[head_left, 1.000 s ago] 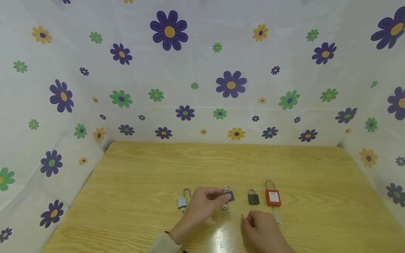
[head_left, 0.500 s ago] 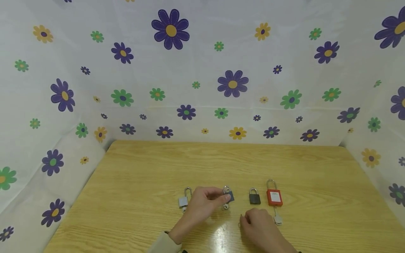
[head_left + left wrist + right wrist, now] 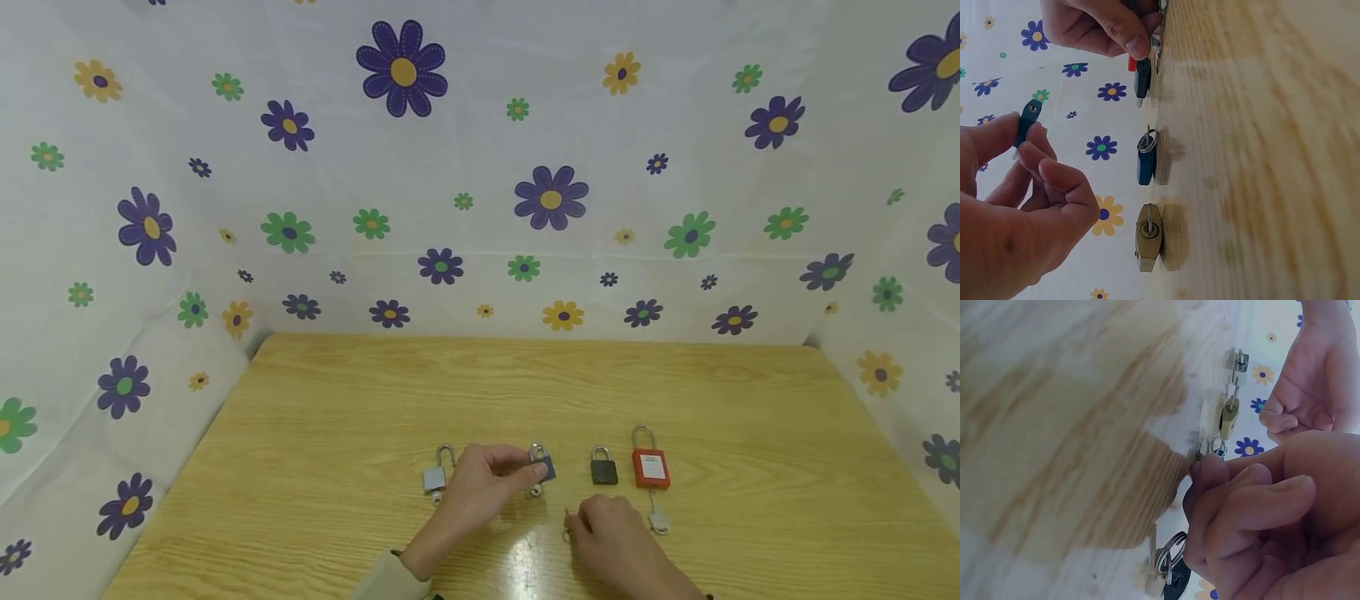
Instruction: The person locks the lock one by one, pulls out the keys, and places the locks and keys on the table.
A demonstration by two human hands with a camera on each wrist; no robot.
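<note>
Your left hand [image 3: 480,492] pinches the blue padlock [image 3: 1030,111] between thumb and fingers, up off the counter [image 3: 337,417], its bare keyhole showing in the left wrist view. Your right hand [image 3: 622,537] is bunched, fingers curled, pinching a small key [image 3: 567,515] with a ring, low in front of the black padlock [image 3: 603,472] and apart from the one you hold.

Done, as far as I can judge: the silver padlock [image 3: 433,478] has its key in and its shackle looks unlatched. A second blue padlock [image 3: 1146,165] sits on the counter, keyed, with a ring on the key; can't tell if it's released.

Left, probably: your held padlock has no key in it, so key and keyhole look unmatched as yet. The black one's shackle looks seated, no key seen in the head view. The red padlock [image 3: 651,468] has a key [image 3: 658,522] below it; can't tell whether its shackle is released. Looks partway through.
</note>
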